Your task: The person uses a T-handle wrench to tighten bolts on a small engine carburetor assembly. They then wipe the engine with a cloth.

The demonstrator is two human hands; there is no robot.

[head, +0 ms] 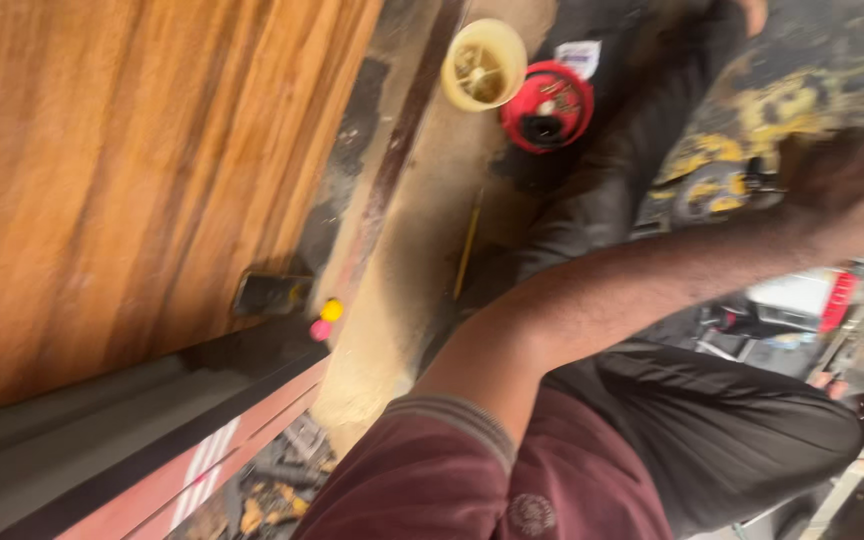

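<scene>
A: Head view is blurred and tilted. One bare arm (652,290) runs from a maroon sleeve (432,470) at the near edge out to the right.

B: Which hand?

A: Looks like the right hand (852,190), smeared at the far right edge, over a yellow-and-black patterned thing (752,120) I can't identify. Grip state: cannot tell, fingers are pure blur. Left hand isn't in frame.

B: Things around?

A: Big wooden board (122,170) fills the left. Red spool (546,106) and cream plastic reel (484,65) touch at the far centre, well apart from the hand. Small yellow ball (332,310) and pink ball (320,330) sit just beside the board's edge. Black trousers (712,420) below the arm
</scene>
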